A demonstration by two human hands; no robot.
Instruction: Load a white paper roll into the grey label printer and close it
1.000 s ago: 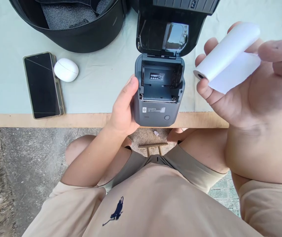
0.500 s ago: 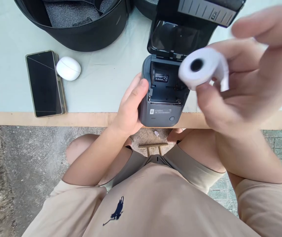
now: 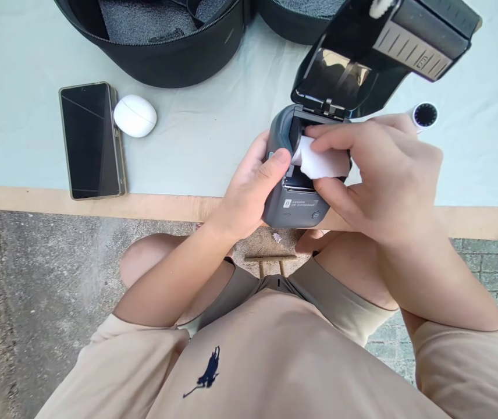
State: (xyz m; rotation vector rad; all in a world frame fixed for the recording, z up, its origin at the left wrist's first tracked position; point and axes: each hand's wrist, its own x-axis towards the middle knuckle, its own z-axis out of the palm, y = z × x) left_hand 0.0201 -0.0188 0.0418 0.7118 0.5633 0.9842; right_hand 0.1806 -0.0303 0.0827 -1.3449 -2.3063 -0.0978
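Note:
A small grey printer (image 3: 295, 206) sits at the table's near edge with its black lid (image 3: 354, 64) swung up. My left hand (image 3: 251, 189) grips the printer's left side, thumb on its top corner. A white paper roll (image 3: 321, 163) lies in the open compartment, and my right hand (image 3: 375, 174) is closed on it from above, fingers covering most of the roll.
A black phone (image 3: 92, 139) and a white oval case (image 3: 134, 115) lie on the pale green table cover (image 3: 201, 128) at the left. A black zipped bag (image 3: 170, 35) stands behind. A small white round object (image 3: 424, 114) lies right of the printer. Stone ground lies below the wooden table edge (image 3: 153, 205).
My right hand has brought the paper roll down from mid-air into the printer's open compartment. The view has shifted, so the printer appears further right.

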